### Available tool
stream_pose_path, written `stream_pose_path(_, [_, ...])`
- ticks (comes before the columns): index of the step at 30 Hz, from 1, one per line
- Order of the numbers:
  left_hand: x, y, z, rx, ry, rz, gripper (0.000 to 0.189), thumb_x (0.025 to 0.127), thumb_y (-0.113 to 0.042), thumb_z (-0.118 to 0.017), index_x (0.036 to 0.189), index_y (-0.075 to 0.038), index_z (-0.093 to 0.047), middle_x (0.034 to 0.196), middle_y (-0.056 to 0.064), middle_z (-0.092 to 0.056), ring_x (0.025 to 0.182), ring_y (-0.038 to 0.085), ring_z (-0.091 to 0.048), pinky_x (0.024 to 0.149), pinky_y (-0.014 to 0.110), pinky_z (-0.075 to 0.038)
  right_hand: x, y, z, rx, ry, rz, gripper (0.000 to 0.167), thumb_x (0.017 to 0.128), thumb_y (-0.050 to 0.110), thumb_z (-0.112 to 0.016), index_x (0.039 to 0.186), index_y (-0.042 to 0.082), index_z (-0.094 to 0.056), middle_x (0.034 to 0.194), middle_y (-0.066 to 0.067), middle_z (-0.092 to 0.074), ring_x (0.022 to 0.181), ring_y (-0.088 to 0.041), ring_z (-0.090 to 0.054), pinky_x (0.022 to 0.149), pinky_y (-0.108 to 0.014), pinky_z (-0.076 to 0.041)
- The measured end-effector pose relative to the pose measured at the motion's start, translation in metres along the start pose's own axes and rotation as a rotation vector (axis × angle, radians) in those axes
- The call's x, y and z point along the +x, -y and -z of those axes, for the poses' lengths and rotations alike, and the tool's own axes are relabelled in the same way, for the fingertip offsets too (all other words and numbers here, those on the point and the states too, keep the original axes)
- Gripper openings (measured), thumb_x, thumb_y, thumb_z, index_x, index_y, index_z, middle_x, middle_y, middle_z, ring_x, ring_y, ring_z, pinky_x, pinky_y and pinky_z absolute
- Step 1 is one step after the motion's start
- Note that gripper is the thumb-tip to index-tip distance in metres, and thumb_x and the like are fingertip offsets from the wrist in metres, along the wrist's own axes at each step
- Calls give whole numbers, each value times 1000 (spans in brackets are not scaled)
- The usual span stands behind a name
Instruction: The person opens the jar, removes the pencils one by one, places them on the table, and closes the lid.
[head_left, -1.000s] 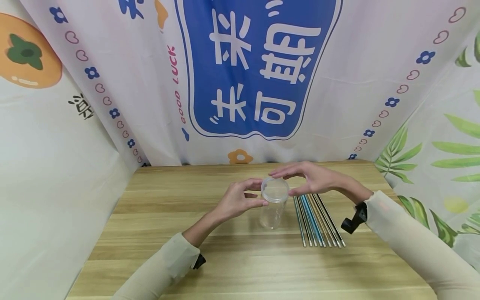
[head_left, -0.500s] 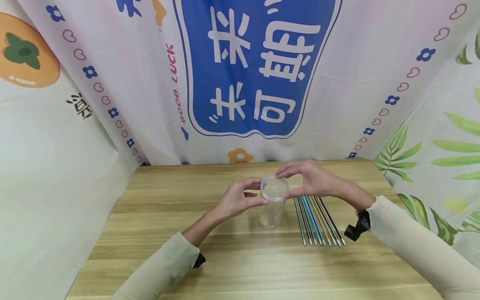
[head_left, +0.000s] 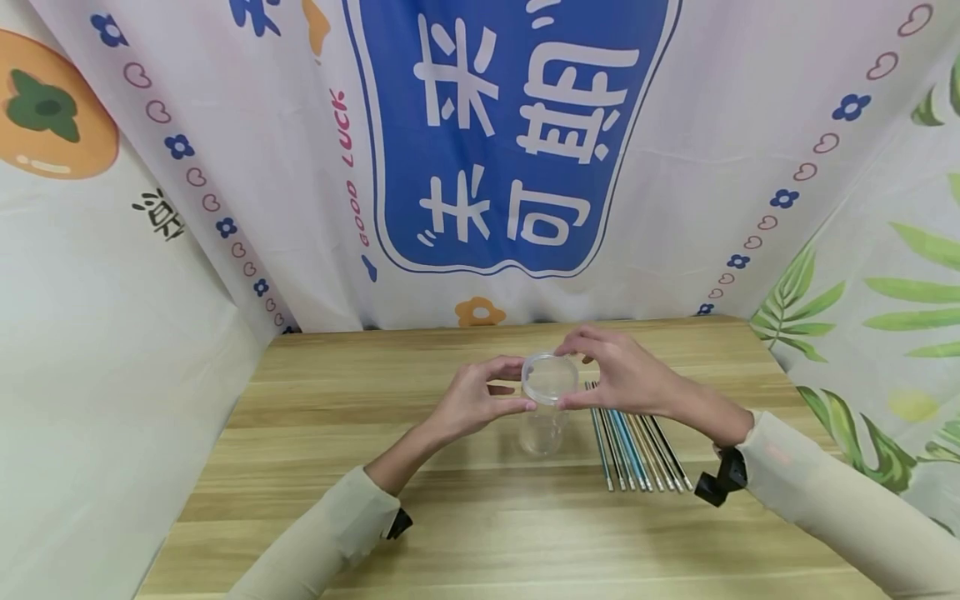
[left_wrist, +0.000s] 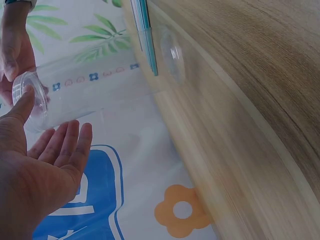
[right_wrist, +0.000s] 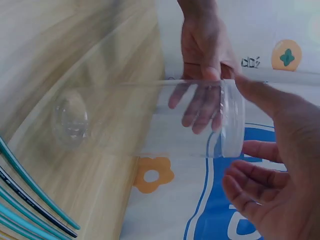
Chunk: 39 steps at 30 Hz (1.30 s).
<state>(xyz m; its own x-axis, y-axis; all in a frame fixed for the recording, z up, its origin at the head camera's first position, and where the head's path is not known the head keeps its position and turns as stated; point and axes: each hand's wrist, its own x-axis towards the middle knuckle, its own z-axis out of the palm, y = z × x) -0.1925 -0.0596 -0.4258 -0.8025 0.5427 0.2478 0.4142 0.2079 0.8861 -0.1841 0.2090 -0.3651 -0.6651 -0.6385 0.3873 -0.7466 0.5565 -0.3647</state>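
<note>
A clear plastic jar [head_left: 542, 435] stands upright on the wooden table, its round transparent lid [head_left: 550, 379] on top. From the left, my left hand [head_left: 476, 400] holds the jar near its top, thumb in front and fingers behind. My right hand [head_left: 628, 377] grips the lid's rim from the right between thumb and fingers. In the right wrist view the lid [right_wrist: 233, 120] sits over the jar's mouth, and no contents show through the clear wall [right_wrist: 135, 120]. The left wrist view shows my left thumb [left_wrist: 24, 106] against the lid end.
Several slim pencils [head_left: 637, 450] in blue, black and tan lie side by side just right of the jar, silver ends toward me. The wooden table [head_left: 360, 383] ends at a printed cloth backdrop [head_left: 420, 304] behind. More cloth hangs at both sides.
My right hand has turned around the lid: its thumb has moved left and toward me along the rim, and its wrist has lowered. The left hand and jar stay in place.
</note>
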Motion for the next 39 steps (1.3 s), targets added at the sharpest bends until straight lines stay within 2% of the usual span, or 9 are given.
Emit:
stream_pose_path(4, [-1, -1, 1, 7, 1, -6, 57, 87, -11, -89, 138, 1, -66, 132, 19, -72, 116, 34, -73, 96, 44, -65, 4, -11, 8, 145, 119, 2, 71, 81, 32, -95, 138, 2, -65, 142, -16, -62, 126, -32, -62, 96, -47, -65])
stream_pose_path(8, [-1, 0, 2, 9, 6, -21, 58, 88, -12, -89, 138, 5, -64, 131, 22, -72, 115, 35, -73, 96, 45, -65, 9, -25, 16, 312, 262, 44, 66, 87, 18, -88, 146, 5, -61, 155, -21, -53, 140, -39, -53, 107, -52, -59])
stream_pose_path(12, [-1, 0, 2, 6, 9, -20, 59, 88, -12, -88, 137, 7, -63, 131, 23, -72, 115, 36, -73, 96, 44, -65, 12, -36, 19, 365, 359, 82, 60, 91, 14, -82, 147, 7, -62, 161, -17, -50, 146, -39, -49, 113, -54, -54])
stream_pose_path(16, [0, 0, 2, 10, 9, -3, 60, 87, -12, -89, 138, 6, -64, 131, 19, -72, 116, 34, -73, 95, 40, -65, 15, -42, 18, 397, 393, 79, 56, 94, 12, -80, 147, 3, -61, 160, -13, -52, 147, -36, -49, 116, -51, -52])
stream_pose_path(21, [0, -1, 2, 12, 12, -1, 60, 87, -12, -90, 138, 6, -64, 132, 18, -72, 117, 34, -73, 96, 40, -65, 15, -40, 18, 387, 353, 60, 54, 92, 17, -85, 142, 5, -66, 152, -12, -60, 140, -35, -57, 111, -46, -56])
stream_pose_path(25, [0, -2, 2, 8, 15, -1, 60, 87, -11, -90, 137, 6, -64, 133, 19, -72, 117, 34, -73, 97, 44, -65, 13, -33, 16, 297, 269, 54, 53, 86, 25, -91, 132, 6, -73, 142, -12, -68, 130, -34, -65, 105, -46, -61])
stream_pose_path(28, [0, -1, 2, 2, 16, -4, 59, 86, -10, -90, 137, 6, -65, 133, 20, -72, 118, 34, -73, 97, 47, -64, 10, -26, 15, 218, 198, 40, 53, 81, 29, -95, 125, 6, -77, 135, -10, -72, 121, -31, -70, 99, -42, -64])
stream_pose_path(34, [0, -2, 0, 10, 9, 5, 54, 87, -10, -89, 133, 5, -67, 131, 18, -73, 118, 33, -73, 98, 46, -64, 4, -15, 10, 169, 117, 16, 47, 77, 22, -97, 116, 3, -79, 125, -10, -75, 113, -28, -71, 90, -30, -66])
stream_pose_path(39, [0, -4, 0, 37, 1, 4, 53, 86, -11, -90, 132, 4, -68, 130, 18, -73, 116, 34, -73, 97, 42, -65, 1, -13, 8, 159, 93, -4, 45, 78, 19, -97, 116, 2, -79, 125, -11, -74, 113, -29, -72, 90, -30, -66])
